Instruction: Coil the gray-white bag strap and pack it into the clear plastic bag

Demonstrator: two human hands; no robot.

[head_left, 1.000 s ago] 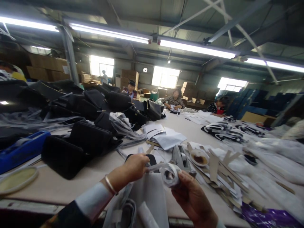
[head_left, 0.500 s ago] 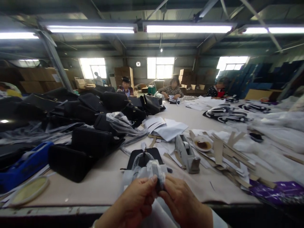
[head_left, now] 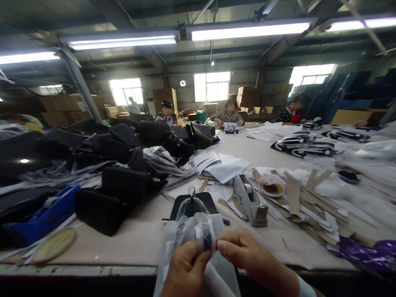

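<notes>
A black bag lies in front of me at the table's near edge, with white sheet and clear plastic about it. Its strap, wrapped in clear plastic wrap, loops toward me. My left hand is closed on this wrapped strap, thumb on top. Just right of it, my right hand has its thumb and forefinger pinched together at the edge of the wrap. What lies between those fingertips is too small to tell.
A grey tape dispenser stands right of the bag, beside a bowl of brown liquid and cardboard strips. On the left are black bags, a blue tape dispenser and a round yellowish lid. Co-workers sit across the table.
My right hand has drawn a little to the right, off the wrapped strap, into a pinch. My left hand has come slightly lower and nearer. The whole view has shifted slightly.
</notes>
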